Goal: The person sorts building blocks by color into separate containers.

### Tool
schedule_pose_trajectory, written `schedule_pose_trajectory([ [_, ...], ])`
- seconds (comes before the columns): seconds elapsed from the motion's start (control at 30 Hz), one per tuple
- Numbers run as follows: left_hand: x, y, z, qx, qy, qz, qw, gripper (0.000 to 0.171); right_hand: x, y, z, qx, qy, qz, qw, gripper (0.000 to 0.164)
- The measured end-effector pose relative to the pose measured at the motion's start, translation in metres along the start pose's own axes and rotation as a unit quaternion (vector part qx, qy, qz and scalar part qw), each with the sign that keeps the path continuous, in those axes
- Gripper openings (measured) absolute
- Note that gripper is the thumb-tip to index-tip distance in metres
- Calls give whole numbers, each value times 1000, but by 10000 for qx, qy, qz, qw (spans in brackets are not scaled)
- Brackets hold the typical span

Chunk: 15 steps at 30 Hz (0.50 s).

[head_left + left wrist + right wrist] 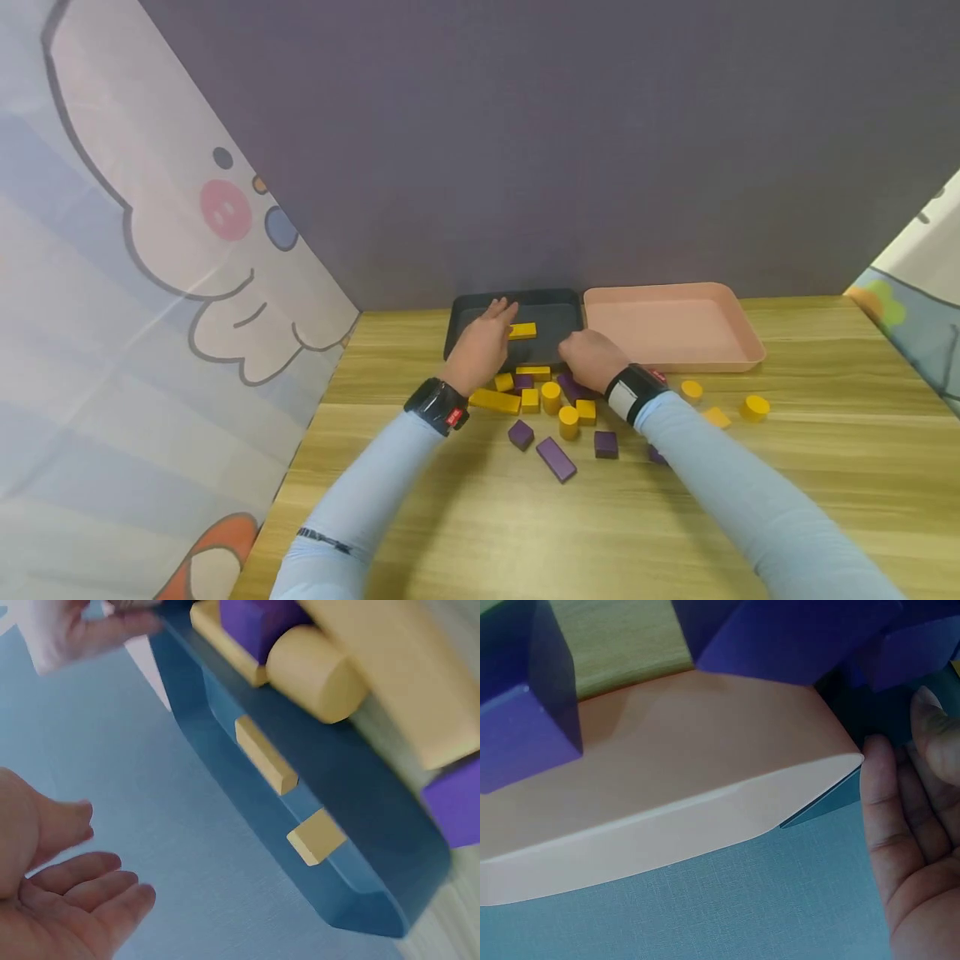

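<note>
Over the left part of a dark blue tray [555, 310] is my left hand [480, 346]. Its fingers are loosely bent, the thumb stands apart from them, and nothing lies between. Two yellow blocks lie in the tray: a long block [266, 756] and a smaller block [316, 837], which the left hand hides in the head view. My right hand [919, 832] is at the tray's near right corner, its fingertips right at the rim beside the pink tray [663, 327]. No block shows between its fingers.
Before the dark tray lie several yellow and purple blocks, among them a long yellow block [495, 402], a yellow cylinder [568, 422] and a long purple block [557, 459]. Another yellow cylinder [755, 407] lies farther right. A grey wall [555, 150] rises behind both trays.
</note>
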State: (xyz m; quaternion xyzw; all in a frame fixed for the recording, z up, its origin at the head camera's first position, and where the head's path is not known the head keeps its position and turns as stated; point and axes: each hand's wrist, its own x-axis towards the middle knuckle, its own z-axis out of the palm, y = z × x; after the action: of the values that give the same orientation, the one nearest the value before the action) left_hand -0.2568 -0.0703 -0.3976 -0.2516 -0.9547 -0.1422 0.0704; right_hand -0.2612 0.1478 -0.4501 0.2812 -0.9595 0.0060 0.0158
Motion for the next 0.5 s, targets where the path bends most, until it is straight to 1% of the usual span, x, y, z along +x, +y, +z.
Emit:
schedule_pose_trajectory([
  [0.1,-22,0,6,189,133,219,9995,47,-1,-1,-2,51,-95,70,9999,12],
  [0.2,-44,-1,15,421,146,328,9985,50,-2,-1,-4,95,-173,119,9997,13],
  [0.23,-51,-1,19,503,104,310,9982,52,-2,-1,-5,102,-190,124,9997,13],
  [0.37,-76,-2,34,935,-242,159,9952,56,-3,-2,-7,111,-216,101,9997,13],
  [0.5,-92,-3,45,1187,-541,-6,9915,56,-3,-3,-8,116,-203,78,9997,13],
])
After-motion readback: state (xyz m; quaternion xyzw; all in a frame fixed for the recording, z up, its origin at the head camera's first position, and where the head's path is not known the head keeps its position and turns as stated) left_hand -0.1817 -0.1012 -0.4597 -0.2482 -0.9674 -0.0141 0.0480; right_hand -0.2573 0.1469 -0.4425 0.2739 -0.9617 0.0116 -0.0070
